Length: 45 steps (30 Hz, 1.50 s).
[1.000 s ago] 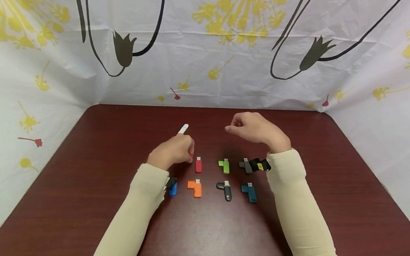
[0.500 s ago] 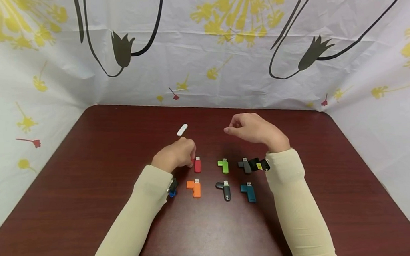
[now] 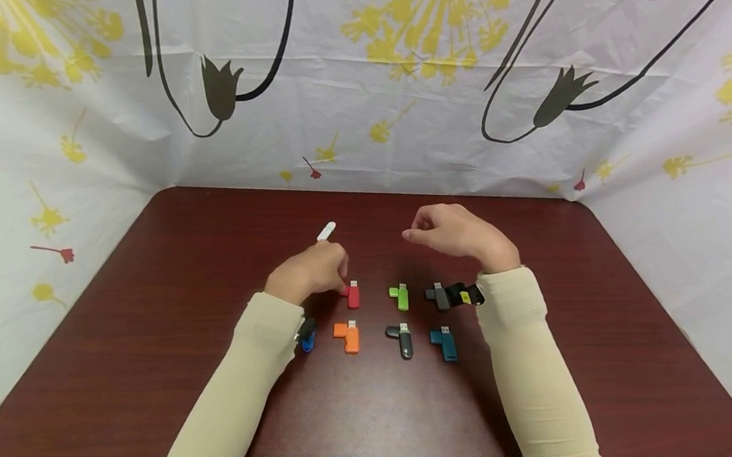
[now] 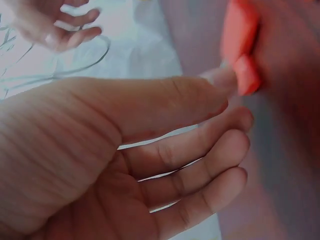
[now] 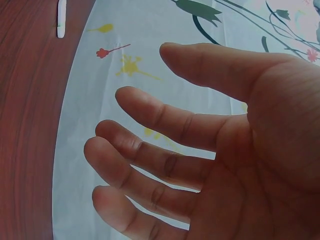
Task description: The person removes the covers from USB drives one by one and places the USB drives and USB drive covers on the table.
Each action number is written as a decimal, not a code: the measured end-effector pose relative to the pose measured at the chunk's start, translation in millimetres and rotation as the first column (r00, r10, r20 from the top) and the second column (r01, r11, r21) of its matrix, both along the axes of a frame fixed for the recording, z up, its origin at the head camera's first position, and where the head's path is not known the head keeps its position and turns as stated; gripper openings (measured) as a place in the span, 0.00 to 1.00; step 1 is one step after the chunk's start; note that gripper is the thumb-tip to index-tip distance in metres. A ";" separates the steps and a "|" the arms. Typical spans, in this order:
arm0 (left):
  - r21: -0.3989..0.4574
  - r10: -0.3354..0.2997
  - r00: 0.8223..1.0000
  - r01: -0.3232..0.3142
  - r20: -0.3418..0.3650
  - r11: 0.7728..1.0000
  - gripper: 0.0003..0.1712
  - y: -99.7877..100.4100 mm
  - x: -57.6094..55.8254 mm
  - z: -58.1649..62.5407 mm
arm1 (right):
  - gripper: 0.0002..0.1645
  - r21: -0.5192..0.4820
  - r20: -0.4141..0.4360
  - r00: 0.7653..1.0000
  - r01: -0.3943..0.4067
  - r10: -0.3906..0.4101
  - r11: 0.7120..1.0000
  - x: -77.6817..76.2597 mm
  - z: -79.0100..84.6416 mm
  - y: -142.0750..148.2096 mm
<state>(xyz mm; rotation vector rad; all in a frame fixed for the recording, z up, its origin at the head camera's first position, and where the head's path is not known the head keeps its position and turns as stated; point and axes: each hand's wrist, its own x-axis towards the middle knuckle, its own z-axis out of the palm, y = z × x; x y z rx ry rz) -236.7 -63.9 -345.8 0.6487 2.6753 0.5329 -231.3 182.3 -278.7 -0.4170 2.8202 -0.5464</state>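
Note:
My left hand (image 3: pixel 311 270) is low over the table beside a red USB flash drive (image 3: pixel 353 296). Its small red cap (image 3: pixel 344 292) lies at the drive's left side, right at my fingertips. In the left wrist view the index fingertip meets the blurred cap (image 4: pixel 248 77), while the thumb stops short of it and the other fingers are loosely bent. My right hand (image 3: pixel 456 228) hovers farther right with relaxed, parted fingers and an empty palm, as the right wrist view shows. Behind the left hand lies a white flash drive (image 3: pixel 325 232), partly covered by it.
Flash drives with caps at their left lie in two rows: green (image 3: pixel 402 297), grey (image 3: pixel 441 296), orange (image 3: pixel 352 338), black (image 3: pixel 405 341) and teal (image 3: pixel 448 345). A blue one (image 3: pixel 308 344) is half hidden under the left wrist. A patterned sheet (image 3: pixel 341 80) surrounds the table (image 3: pixel 224 225).
The left hand moved slightly toward the red drive, then drew back a little up and left. The red cap, earlier at its fingertips, now shows beside the drive. The right hand stayed put.

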 end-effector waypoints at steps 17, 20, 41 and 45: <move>0.227 0.251 0.937 -0.197 -0.241 0.954 0.17 -59.8 -6.9 45.3 | 0.21 -0.020 -0.021 1.000 -0.003 0.002 1.000 -2.4 -0.8 2.4; 0.261 0.270 0.921 -0.197 -0.282 0.945 0.18 -64.2 -4.8 51.2 | 0.21 -0.033 -0.039 0.999 -0.003 0.002 0.999 -3.3 -1.9 -2.1; 0.293 0.298 0.899 -0.205 -0.320 0.934 0.21 -66.3 1.5 58.1 | 0.21 0.000 -0.102 0.989 -0.108 0.107 0.994 -57.6 -35.0 -84.6; 0.290 0.293 0.901 -0.202 -0.321 0.936 0.21 -66.4 1.6 59.0 | 0.19 0.048 -0.066 0.989 -0.132 0.135 0.990 -76.3 -42.7 -100.3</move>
